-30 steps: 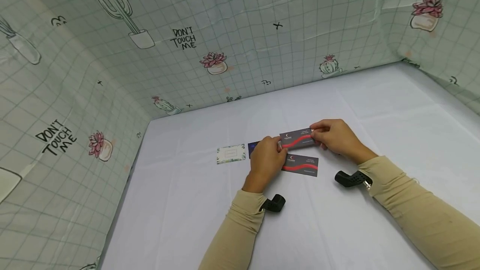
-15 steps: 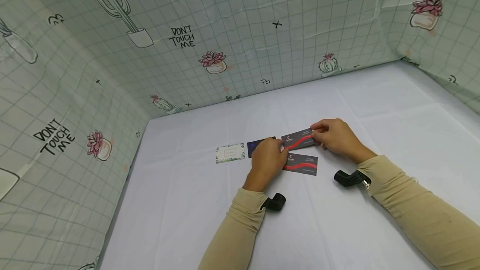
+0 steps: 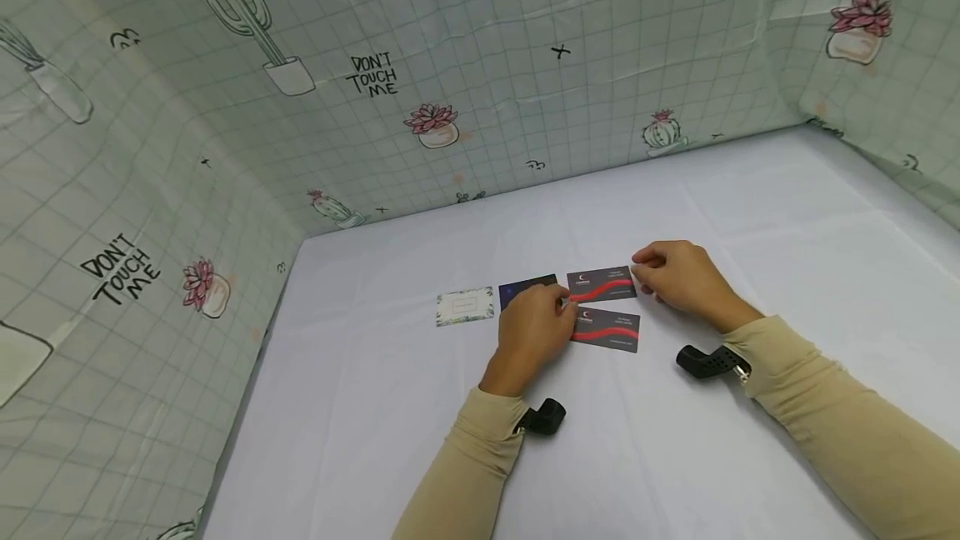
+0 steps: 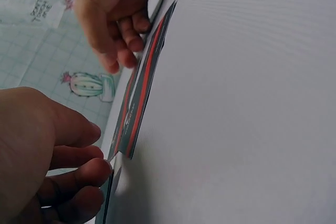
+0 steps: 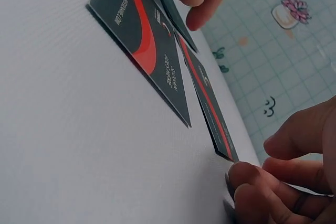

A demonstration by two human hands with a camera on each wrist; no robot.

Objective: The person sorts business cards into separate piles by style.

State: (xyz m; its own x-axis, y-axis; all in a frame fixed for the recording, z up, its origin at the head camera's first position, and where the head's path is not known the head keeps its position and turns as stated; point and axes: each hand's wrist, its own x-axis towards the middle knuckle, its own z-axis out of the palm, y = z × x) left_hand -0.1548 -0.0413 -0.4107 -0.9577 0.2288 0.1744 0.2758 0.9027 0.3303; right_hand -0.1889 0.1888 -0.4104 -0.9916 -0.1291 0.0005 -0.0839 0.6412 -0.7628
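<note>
Two dark grey business cards with a red wave lie on the white table, one above the other. The upper card has its right end just beside my right hand; in the right wrist view the thumb is apart from the loosely bent fingers. My left hand is over the lower part of a dark blue card, its fingertips by the left ends of the grey cards. Nothing is pinched in it in the left wrist view. The lower card has its left corner partly hidden by that hand.
A white card with a leafy border lies left of the dark blue one. The white tablecloth meets a grid-and-cactus patterned curtain at the back and left. Black wrist cameras stick out from both sleeves.
The upper grey card has turned to lie flatter and straighter above the lower one. My right hand has let go of it and drawn slightly right; my left hand has shifted slightly down.
</note>
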